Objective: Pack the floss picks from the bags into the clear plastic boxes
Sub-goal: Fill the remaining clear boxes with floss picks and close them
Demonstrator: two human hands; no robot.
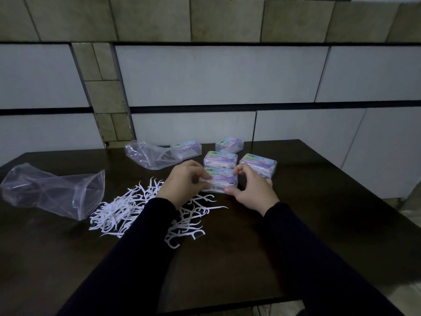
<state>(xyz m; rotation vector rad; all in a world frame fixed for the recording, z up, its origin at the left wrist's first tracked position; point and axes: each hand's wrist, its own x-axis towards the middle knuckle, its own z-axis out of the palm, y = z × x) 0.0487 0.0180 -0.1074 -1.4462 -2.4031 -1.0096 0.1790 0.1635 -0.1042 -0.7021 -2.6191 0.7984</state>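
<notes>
A clear plastic box [219, 181] with a pastel label lies on the dark table, filled with white floss picks. My left hand [184, 181] grips its left end and my right hand [250, 190] grips its right end, thumb at the front edge. A loose heap of white floss picks [127, 210] is spread on the table under and left of my left forearm. Behind the held box stand several more labelled boxes: one [220, 158] just behind it, one [259, 166] to the right, one [229, 144] farther back, one [188, 149] back left.
An empty clear bag [54, 192] lies at the left of the dark table [319, 213]. A second clear bag [148, 156] lies crumpled at the back, touching the back-left box. A tiled wall stands right behind the table. The table's right edge drops to the floor.
</notes>
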